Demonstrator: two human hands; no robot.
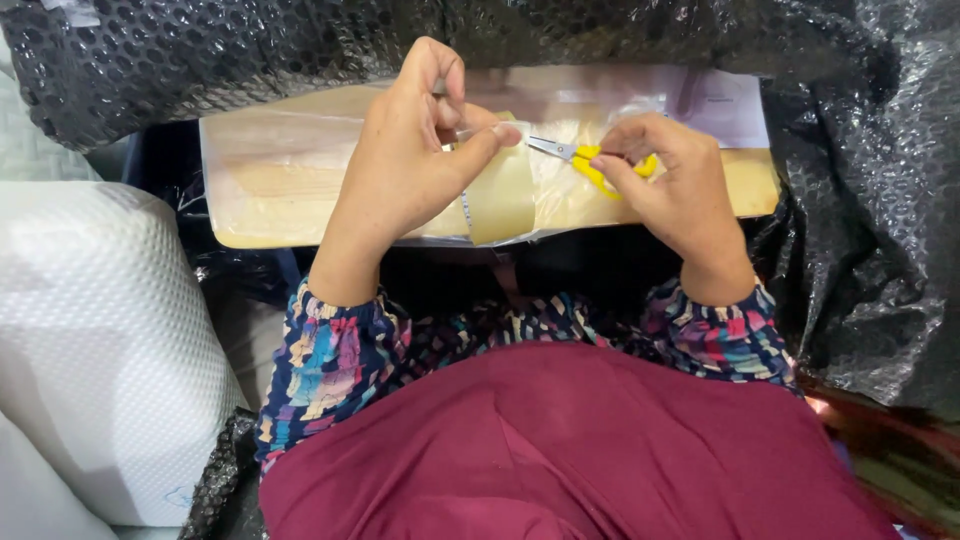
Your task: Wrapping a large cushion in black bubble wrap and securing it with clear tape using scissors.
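Observation:
My left hand [405, 165] grips a roll of clear-brown packing tape [502, 195] and pinches a pulled-out strip between thumb and forefinger. My right hand [668, 180] holds small yellow-handled scissors [585, 158], their metal blades pointing left toward the strip near my left thumb. Both hands hover over a flat tan parcel [280, 180] wrapped in clear film, with a white paper label [725, 105] at its far right end. The parcel lies across my lap.
Black bubble wrap [870, 220] surrounds the parcel at the back and right. A white foam-wrapped bundle [95, 340] sits at my left. My maroon garment [560, 450] and patterned sleeves fill the foreground.

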